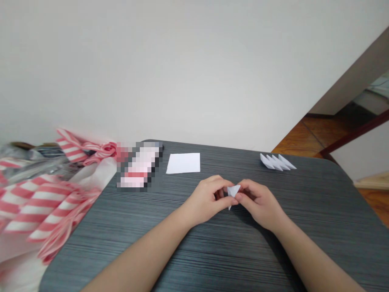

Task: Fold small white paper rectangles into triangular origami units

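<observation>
A small folded piece of white paper (pixel 234 190) is pinched between my two hands, just above the dark table. My left hand (pixel 211 198) grips its left side with thumb and fingers, and my right hand (pixel 260 202) closes on its right edge. One pointed end of the paper sticks out below the thumbs; the fingers hide part of it. Beyond my left hand lies a stack of white paper sheets (pixel 183 163). Several folded white paper pieces (pixel 277 162) rest in an overlapping row past my right hand.
The dark wood-grain table (pixel 136 227) has rounded corners and stands by a pale wall (pixel 188 73). On its far left is a pixelated flat object (pixel 141 164). Red-and-white striped cloth (pixel 39 200) is heaped beside the left edge. Brown floor (pixel 310 132) shows at the right.
</observation>
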### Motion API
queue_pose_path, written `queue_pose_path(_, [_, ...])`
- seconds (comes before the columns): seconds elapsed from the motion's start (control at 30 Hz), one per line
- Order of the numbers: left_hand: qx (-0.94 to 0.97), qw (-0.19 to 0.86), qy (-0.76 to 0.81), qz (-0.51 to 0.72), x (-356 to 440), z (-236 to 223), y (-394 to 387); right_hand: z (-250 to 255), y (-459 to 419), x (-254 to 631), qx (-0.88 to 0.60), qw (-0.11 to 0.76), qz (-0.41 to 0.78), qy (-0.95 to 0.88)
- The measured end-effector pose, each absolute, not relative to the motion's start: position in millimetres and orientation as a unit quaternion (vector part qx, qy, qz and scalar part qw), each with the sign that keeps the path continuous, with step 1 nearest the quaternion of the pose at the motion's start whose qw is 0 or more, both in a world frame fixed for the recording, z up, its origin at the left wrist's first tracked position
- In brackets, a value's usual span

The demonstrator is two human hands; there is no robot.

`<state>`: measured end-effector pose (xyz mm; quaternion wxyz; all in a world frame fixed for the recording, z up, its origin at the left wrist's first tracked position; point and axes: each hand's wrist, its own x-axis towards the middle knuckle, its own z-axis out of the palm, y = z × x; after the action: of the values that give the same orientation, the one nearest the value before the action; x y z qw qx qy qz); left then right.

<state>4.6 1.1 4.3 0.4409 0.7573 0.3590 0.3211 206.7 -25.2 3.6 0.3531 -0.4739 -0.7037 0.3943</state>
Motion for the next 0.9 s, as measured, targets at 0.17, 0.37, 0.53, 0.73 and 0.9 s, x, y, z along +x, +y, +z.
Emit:
queue_pose_path(0.17, [0.751, 0.456, 0.36, 0.314, 4.9, 6.3, 0.9, 0.7, -24.9, 207.1, -0.481, 0.35, 0.382, -0.707])
queue_pose_path(0.37, [0.729, 0.482, 0.375, 0.309, 5.1, 6.0, 0.6, 1.5, -25.2, 207.8, -0.485, 0.354, 0.329, -0.729])
queue_pose_path(0.53, [0.703, 0.516, 0.377, 0.313, 5.7, 5.3, 1.3, 5.7, -26.3, 207.1, -0.461, 0.334, 0.305, -0.764])
queue_pose_path(0.73, [0.685, 0.542, 0.376, 0.31, 5.7, 2.8, 2.0, 4.7, -26.3, 207.2, -0.46, 0.328, 0.304, -0.768])
queue_pose_path(0.9, [0.678, 0.55, 0.374, 0.313, 5.3, 1.3, 1.8, 2.7, -26.2, 207.7, -0.457, 0.33, 0.32, -0.762])
